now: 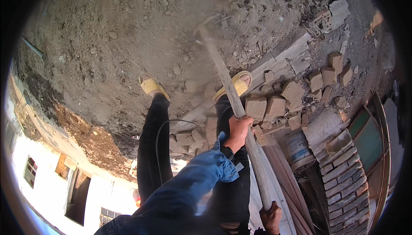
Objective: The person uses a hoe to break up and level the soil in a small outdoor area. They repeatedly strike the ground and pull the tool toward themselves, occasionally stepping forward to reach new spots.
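Note:
A hoe or pick with a long wooden handle (222, 69) slants across the view from lower right to upper middle. Its head (203, 30) is down at the soil, blurred by motion and dust, so its exact shape cannot be told. My left hand (238, 131), below a blue denim cuff, wraps the middle of the handle above my right leg. At the butt end, near the lower edge, my right hand (271, 217) grips the same handle. Loose earth (154, 35) with clods and stones lies around the head. My feet in yellow slippers (151, 86) stand apart just behind it.
A concrete slab edge (283, 53) runs diagonally beside my right foot. Loose and broken bricks (267, 108) lie to the right. Behind them are wooden planks (283, 177), a white bucket (299, 151) and a brick stack (346, 183). A thin cable (157, 138) loops by my left leg.

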Action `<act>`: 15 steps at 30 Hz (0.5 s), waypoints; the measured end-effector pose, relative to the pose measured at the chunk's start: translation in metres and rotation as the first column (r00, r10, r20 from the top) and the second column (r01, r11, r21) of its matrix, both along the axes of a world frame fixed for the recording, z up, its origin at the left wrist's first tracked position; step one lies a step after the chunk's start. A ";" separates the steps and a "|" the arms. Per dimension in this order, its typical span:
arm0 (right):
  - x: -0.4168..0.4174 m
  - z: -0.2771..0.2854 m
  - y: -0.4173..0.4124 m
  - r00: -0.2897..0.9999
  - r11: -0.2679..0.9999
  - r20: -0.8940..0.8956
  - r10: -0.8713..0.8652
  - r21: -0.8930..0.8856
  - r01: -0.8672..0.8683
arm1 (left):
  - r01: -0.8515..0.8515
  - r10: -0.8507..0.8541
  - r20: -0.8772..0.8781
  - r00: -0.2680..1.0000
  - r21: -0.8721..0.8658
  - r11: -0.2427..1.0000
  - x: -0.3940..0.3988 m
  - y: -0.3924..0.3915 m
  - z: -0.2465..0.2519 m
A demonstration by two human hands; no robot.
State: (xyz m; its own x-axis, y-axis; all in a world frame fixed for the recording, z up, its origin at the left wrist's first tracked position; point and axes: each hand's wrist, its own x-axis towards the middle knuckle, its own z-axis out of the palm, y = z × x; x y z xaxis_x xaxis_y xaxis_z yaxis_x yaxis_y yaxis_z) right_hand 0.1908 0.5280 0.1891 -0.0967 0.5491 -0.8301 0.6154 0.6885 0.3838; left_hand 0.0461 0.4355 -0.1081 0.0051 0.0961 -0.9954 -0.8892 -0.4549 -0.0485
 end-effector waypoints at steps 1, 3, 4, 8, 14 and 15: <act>-0.011 0.008 0.001 1.000 1.000 0.024 -0.007 0.011 0.007 | -0.017 0.017 0.013 1.000 0.031 0.999 -0.003 -0.001 0.007; -0.028 0.023 -0.020 1.000 0.999 -0.019 0.007 -0.038 -0.008 | -0.065 0.063 0.043 0.997 0.057 0.996 -0.005 -0.016 0.002; -0.038 0.030 -0.031 0.999 0.997 0.016 -0.042 -0.061 0.043 | -0.075 0.071 0.043 0.997 0.106 0.992 -0.011 -0.027 0.001; -0.082 0.064 -0.075 0.953 0.942 0.109 -0.283 -0.154 0.298 | -0.062 0.056 0.039 0.998 0.170 0.983 -0.037 -0.076 0.023; 0.030 0.209 -0.078 0.877 0.879 0.159 0.454 -0.238 -0.413 | -0.260 0.238 0.109 0.965 0.283 0.923 0.016 -0.100 0.159; 0.025 0.257 -0.064 0.878 0.900 0.240 0.415 -0.251 -0.356 | -0.300 0.263 0.167 0.950 0.263 0.917 0.029 -0.104 0.183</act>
State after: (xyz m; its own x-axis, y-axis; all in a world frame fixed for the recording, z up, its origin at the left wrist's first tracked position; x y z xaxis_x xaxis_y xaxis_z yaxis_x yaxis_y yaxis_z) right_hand 0.2156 0.4642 0.4461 -0.0148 0.3421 -0.9396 0.1721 0.9265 0.3346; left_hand 0.0755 0.3311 0.0753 0.0602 0.3878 -0.9198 -0.7043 -0.6365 -0.3144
